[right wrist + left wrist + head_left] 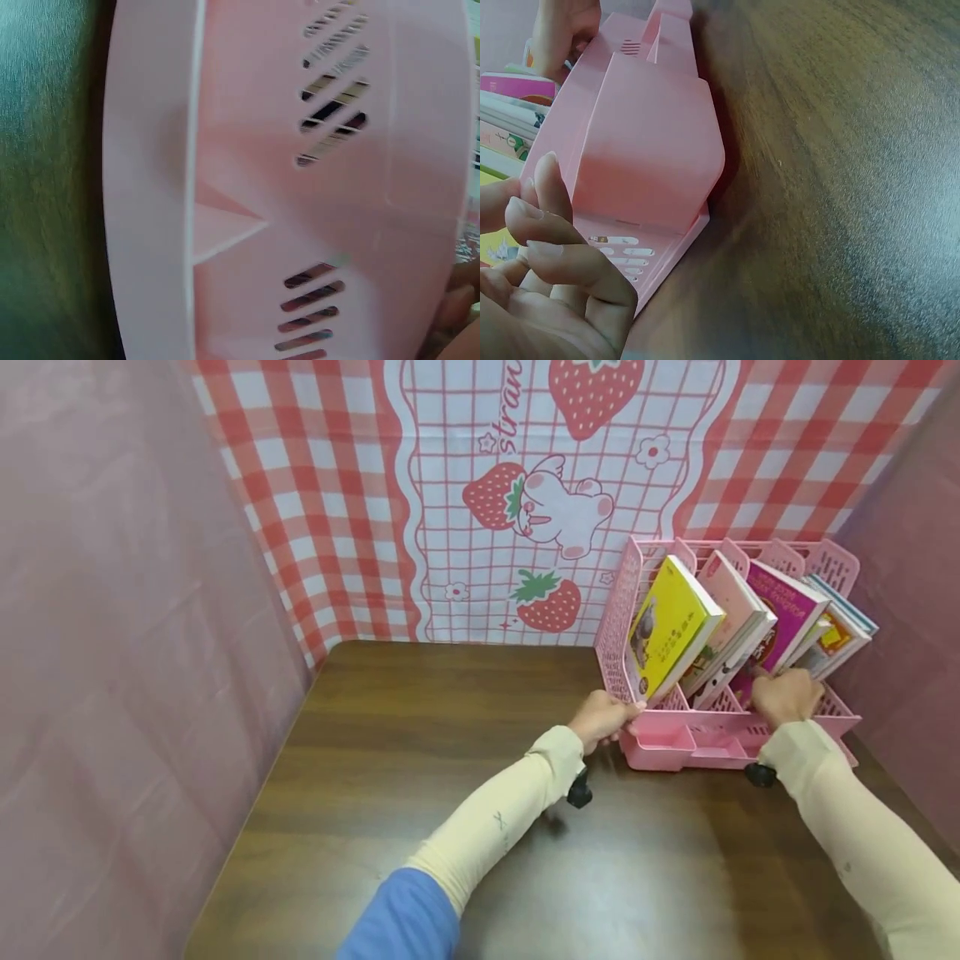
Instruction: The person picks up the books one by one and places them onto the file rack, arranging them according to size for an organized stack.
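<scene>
A pink plastic book rack (612, 639) stands at the right of the table, with several books leaning in its slots. My left hand (602, 718) pinches the rack's front left corner between thumb and forefinger; the other fingers curl below, as the left wrist view shows. My right hand (787, 696) is at the front rim, fingers bent over it, close against the lower part of a purple book (787, 602). In the right wrist view, only the fingers (454, 311) show at the rim, beside the slotted front wall (240, 172). The right fingertips are mostly hidden.
To the left in the rack leans a yellow book (667, 631), then a pale pink one (731, 597). Small open trays (660, 737) line the rack's front. Behind the wooden table (420, 735) hangs a checked strawberry cloth (330, 502); pinkish curtains (135, 652) flank both sides.
</scene>
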{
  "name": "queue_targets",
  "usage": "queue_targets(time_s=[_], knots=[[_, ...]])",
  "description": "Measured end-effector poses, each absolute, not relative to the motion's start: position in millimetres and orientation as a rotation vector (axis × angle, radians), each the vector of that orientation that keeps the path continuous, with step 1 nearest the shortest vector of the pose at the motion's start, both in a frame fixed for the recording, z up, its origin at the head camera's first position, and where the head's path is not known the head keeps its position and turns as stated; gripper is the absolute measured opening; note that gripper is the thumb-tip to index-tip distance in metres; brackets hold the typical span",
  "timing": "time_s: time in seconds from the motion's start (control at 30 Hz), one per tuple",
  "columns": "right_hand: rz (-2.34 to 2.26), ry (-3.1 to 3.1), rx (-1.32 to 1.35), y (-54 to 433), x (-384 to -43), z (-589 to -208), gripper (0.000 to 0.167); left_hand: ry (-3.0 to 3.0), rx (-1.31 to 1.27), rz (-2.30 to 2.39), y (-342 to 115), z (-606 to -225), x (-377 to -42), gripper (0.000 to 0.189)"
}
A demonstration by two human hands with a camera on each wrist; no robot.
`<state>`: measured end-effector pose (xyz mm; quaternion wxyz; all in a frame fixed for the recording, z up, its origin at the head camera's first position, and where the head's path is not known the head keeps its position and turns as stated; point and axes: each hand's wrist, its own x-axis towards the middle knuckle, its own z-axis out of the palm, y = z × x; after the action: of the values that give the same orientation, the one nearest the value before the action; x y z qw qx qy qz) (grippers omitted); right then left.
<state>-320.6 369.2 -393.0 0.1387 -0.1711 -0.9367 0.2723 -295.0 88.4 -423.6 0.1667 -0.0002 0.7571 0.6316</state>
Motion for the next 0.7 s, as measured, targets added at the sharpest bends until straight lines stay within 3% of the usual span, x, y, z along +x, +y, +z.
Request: queue_targets(time_s=[0.13,0.37,0.7], knots=[[0.741,-2.734,-0.454,376.7,-316.1,-398.9,0.047,2.16,0.024,1.768,92.1,-424.9,-293.4,0.04],[0.646,-2.838,-0.278,382.8,-313.6,-392.4,0.053,2.223,0.084,1.71,87.5,-420.2,-295.0,0.04],[0.76,-2.686,-0.294,356.3,-306.5,-381.0,0.05,2.758,0.584,1.141,16.1,-428.7,-321.1,0.046]])
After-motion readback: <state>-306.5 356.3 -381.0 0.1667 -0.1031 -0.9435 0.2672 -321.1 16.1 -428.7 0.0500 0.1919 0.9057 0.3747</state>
